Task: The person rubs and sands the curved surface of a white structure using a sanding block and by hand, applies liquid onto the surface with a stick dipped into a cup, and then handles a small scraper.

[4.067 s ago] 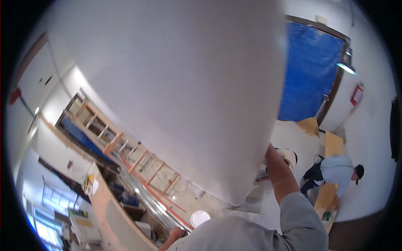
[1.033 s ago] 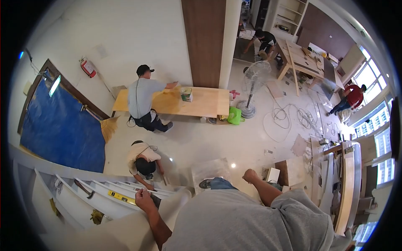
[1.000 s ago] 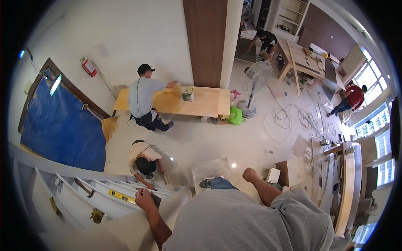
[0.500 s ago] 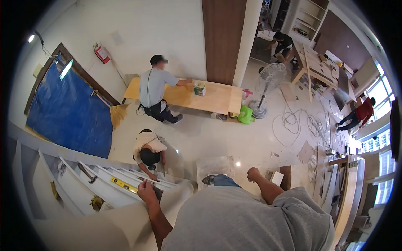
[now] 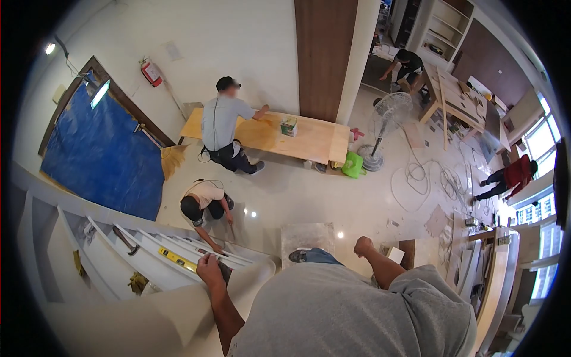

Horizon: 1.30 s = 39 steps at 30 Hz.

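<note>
My left hand (image 5: 209,268) is closed at the edge of the white slatted frame (image 5: 113,262), beside the right end of a yellow level (image 5: 177,259). What its fingers hold, if anything, is too small to make out. A hammer (image 5: 126,240) lies on the frame farther left, and a brown glove (image 5: 138,282) lies below it. My right hand (image 5: 363,246) hangs out to the right with its fingers curled in, over the floor left of a white block (image 5: 395,255); I cannot see anything in it.
A person in a pale shirt (image 5: 205,193) crouches just beyond the frame. Another in grey (image 5: 223,116) leans at a long wooden board (image 5: 321,140) bearing a can (image 5: 289,126). A fan (image 5: 380,128), loose cables (image 5: 416,178) and a wooden table (image 5: 455,98) stand to the right.
The crouching person's head and body have shifted left. The person in red at the far right has changed posture. The view has shifted slightly; my hands have stayed nearly in place.
</note>
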Available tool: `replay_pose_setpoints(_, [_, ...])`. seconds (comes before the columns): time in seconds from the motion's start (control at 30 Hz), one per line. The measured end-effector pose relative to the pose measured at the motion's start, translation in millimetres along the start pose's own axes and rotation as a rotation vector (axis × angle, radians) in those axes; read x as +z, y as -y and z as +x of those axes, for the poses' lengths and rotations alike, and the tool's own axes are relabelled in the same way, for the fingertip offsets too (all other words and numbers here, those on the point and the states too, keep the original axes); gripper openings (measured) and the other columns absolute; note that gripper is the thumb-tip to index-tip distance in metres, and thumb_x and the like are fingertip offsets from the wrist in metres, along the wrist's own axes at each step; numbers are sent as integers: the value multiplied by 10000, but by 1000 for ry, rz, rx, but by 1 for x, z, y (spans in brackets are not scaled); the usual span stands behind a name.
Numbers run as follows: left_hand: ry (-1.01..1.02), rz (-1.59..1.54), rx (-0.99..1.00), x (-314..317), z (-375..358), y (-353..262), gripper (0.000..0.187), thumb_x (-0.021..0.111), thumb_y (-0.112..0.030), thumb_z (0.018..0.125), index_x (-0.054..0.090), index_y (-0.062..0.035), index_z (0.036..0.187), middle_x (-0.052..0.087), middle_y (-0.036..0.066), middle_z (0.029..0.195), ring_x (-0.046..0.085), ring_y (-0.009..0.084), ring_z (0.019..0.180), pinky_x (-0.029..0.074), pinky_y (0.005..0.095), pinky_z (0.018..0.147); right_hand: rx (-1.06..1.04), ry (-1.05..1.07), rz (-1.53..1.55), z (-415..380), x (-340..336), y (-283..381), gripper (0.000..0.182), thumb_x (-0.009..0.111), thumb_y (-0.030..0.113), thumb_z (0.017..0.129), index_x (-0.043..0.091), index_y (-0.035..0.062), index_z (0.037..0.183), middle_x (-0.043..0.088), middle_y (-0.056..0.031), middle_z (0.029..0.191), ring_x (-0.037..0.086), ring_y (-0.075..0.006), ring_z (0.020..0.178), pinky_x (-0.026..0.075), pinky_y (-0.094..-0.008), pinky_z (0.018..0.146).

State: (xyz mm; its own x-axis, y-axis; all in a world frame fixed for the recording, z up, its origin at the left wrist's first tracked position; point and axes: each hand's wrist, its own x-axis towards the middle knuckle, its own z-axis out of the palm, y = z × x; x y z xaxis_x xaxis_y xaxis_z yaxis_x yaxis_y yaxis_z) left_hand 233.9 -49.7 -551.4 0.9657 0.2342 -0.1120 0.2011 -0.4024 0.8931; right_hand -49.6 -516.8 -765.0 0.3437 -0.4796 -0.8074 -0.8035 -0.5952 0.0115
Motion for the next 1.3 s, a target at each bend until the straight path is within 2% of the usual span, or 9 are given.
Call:
replay_pose_setpoints(0.53, [4, -87, -16, 3, 2, 10, 247, 655, -120, 859, 657, 93, 984, 666, 90, 819, 607, 137, 670, 498, 265, 623, -35, -104, 99, 9, 3, 1, 267, 563, 194, 885, 737, 52, 739, 723, -89, 683, 703, -198, 562, 589, -352, 569])
replay_pose_setpoints(0.63, [10, -108, -38, 3, 1, 6, 249, 661, -124, 857, 659, 94, 978, 662, 83, 803, 602, 132, 660, 490, 258, 614, -204, -309, -137, 39, 31, -16, 255, 561, 195, 865, 737, 30, 785, 710, -131, 670, 718, -228, 610, 594, -367, 611])
replay_pose_setpoints(0.73, [21, -116, -62, 2, -2, -2, 245, 666, -127, 854, 661, 90, 969, 656, 70, 783, 596, 124, 652, 481, 251, 608, -76, -227, 125, -16, -6, 0, 308, 549, 141, 837, 698, -32, 1044, 669, -266, 1147, 659, -340, 1113, 532, -420, 949])
replay_pose_setpoints(0.83, [9, -95, -32, 1, 1, 7, 233, 670, -126, 856, 663, 82, 960, 650, 60, 769, 585, 113, 638, 471, 246, 595, -121, -228, 12, -15, -2, -2, 302, 540, 148, 844, 703, -31, 1024, 683, -250, 1122, 666, -338, 1100, 535, -417, 945])
replay_pose_setpoints(0.93, [18, -106, -37, 1, 1, 8, 225, 671, -126, 860, 664, 78, 956, 646, 52, 758, 574, 107, 625, 462, 245, 587, -29, 48, 37, -22, -17, 3, 303, 528, 158, 854, 703, -31, 1015, 681, -244, 1135, 660, -339, 1113, 534, -418, 947])
replay_pose_setpoints(1.03, [16, -177, -41, 4, 6, 20, 217, 670, -126, 865, 667, 73, 951, 642, 45, 739, 569, 105, 619, 457, 245, 586, -90, -22, 46, -22, -8, 5, 281, 526, 214, 871, 736, 29, 898, 721, -205, 986, 720, -325, 896, 577, -424, 816])
replay_pose_setpoints(1.13, [17, -145, -46, 4, 6, 18, 213, 668, -129, 868, 670, 69, 946, 640, 44, 726, 573, 107, 624, 457, 247, 590, -204, -455, -103, 39, 51, -20, 371, 511, 318, 921, 737, 27, 878, 732, -172, 863, 723, -279, 740, 583, -404, 765])
replay_pose_setpoints(1.23, [24, -129, -30, 4, 4, 16, 212, 670, -130, 870, 670, 70, 941, 639, 48, 721, 571, 111, 622, 457, 250, 593, -378, -422, -237, 54, 59, -27, 426, 486, 359, 948, 726, 9, 912, 731, -187, 844, 722, -277, 700, 581, -402, 762])
replay_pose_setpoints(1.3, [24, -91, -3, 4, 6, 19, 220, 670, -132, 872, 668, 74, 947, 639, 51, 724, 572, 114, 623, 459, 252, 598, -167, -122, 109, 17, 25, -11, 431, 497, 366, 937, 715, -5, 948, 732, -191, 921, 710, -303, 892, 556, -423, 855])
